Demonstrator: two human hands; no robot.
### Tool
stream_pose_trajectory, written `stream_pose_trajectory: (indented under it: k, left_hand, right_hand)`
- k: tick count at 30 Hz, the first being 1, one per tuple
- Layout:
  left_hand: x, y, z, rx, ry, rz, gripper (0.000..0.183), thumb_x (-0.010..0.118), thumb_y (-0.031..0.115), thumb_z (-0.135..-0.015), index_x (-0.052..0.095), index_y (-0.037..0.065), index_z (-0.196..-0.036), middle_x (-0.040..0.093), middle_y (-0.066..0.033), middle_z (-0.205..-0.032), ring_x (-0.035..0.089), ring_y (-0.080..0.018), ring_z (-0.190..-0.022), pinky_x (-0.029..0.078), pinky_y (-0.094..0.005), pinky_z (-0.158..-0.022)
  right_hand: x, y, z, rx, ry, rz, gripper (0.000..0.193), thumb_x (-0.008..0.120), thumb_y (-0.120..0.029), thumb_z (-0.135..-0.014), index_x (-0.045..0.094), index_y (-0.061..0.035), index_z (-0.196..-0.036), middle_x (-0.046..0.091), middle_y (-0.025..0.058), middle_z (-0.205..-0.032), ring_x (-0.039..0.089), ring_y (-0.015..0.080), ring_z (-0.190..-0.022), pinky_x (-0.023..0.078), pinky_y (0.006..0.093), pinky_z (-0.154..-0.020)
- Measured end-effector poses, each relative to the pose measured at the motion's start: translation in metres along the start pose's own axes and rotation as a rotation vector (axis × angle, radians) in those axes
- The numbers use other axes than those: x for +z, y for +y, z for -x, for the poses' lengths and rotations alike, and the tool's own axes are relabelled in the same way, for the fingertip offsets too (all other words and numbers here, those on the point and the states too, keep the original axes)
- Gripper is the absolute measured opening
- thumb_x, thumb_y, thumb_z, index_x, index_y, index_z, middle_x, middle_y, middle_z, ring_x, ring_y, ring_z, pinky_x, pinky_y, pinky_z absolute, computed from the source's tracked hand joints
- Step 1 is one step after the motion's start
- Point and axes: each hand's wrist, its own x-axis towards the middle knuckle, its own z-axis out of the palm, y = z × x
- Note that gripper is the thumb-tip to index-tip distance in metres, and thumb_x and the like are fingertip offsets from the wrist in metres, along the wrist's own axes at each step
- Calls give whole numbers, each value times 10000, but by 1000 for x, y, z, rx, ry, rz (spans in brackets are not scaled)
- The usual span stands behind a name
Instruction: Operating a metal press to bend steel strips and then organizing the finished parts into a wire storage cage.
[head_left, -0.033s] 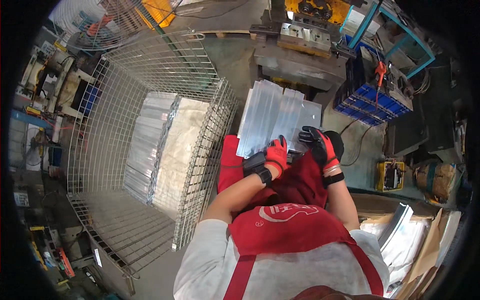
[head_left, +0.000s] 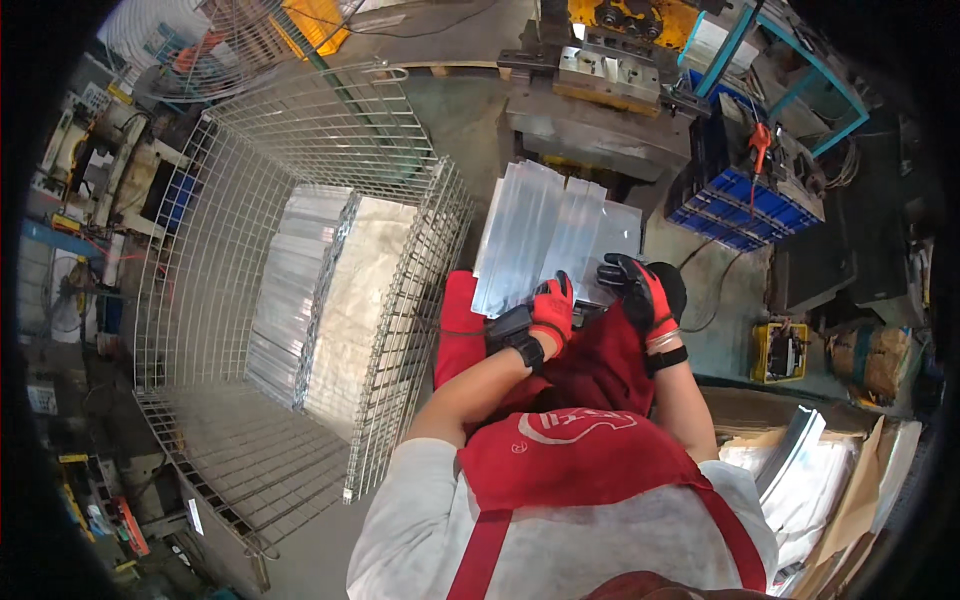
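A stack of silvery metal strips (head_left: pixel 540 225) lies fanned out in front of my lap, some overlapping others. My left hand (head_left: pixel 552 315), in a red glove with black fingertips, is at the near edge of the stack. Its visible fingers stretch forward onto the metal. Over the right-hand part of the stack, by a flat grey sheet (head_left: pixel 617 232), is my right hand (head_left: pixel 643 295) in a matching glove. Its fingers point left, slightly bent and apart, with nothing seen in them. What lies under both palms is hidden.
At my left stands a wire mesh basket (head_left: pixel 200 330) holding more metal strips (head_left: pixel 290 295) and a beige sheet (head_left: pixel 362 310). A machine (head_left: pixel 600 125) stands ahead. Blue crates (head_left: pixel 745 205), a yellow bin (head_left: pixel 780 352) and an open carton (head_left: pixel 870 480) are to my right.
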Motion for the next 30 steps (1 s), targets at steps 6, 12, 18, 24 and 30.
stream_pose_trajectory:
  k: [6,12,18,24,30]
  left_hand:
    - [-24,-3,0,-39,-227,166,868,604,371,-658,190,-61,-1286,496,-222,-1013,552,-316,-829,465,-395,-678]
    - [-51,-35,2,-135,-232,521,644,545,284,-674,333,-2,-1210,584,-204,-867,577,-312,-807,442,-398,-723]
    - [-60,-60,19,-128,-145,1326,502,564,186,-705,427,81,-1176,589,-96,-765,578,-179,-705,453,-315,-626]
    - [-116,-59,8,70,-236,2064,437,536,48,-772,419,32,-1193,519,12,-859,502,-59,-725,415,-190,-615]
    - [-121,-71,-36,132,-331,2201,364,497,139,-828,421,55,-1174,525,-75,-1012,575,-152,-725,449,-253,-459]
  right_hand:
    - [-3,-3,6,-96,10,105,406,402,-266,-875,442,52,-1124,558,162,-996,546,241,-935,418,346,-859]
    - [-3,-1,-1,11,-6,-53,364,424,-222,-871,449,36,-1126,566,152,-973,550,239,-927,426,336,-840]
    - [3,-2,-15,-139,191,-19,363,470,-204,-858,447,23,-1141,552,110,-1040,546,216,-941,420,306,-832]
    - [10,-28,-61,-109,-136,331,458,446,-264,-861,359,-3,-1227,529,140,-1098,521,198,-1011,437,315,-823]
    - [51,-82,-120,-203,221,340,305,538,-257,-820,540,-17,-1008,561,18,-824,504,90,-729,401,233,-641]
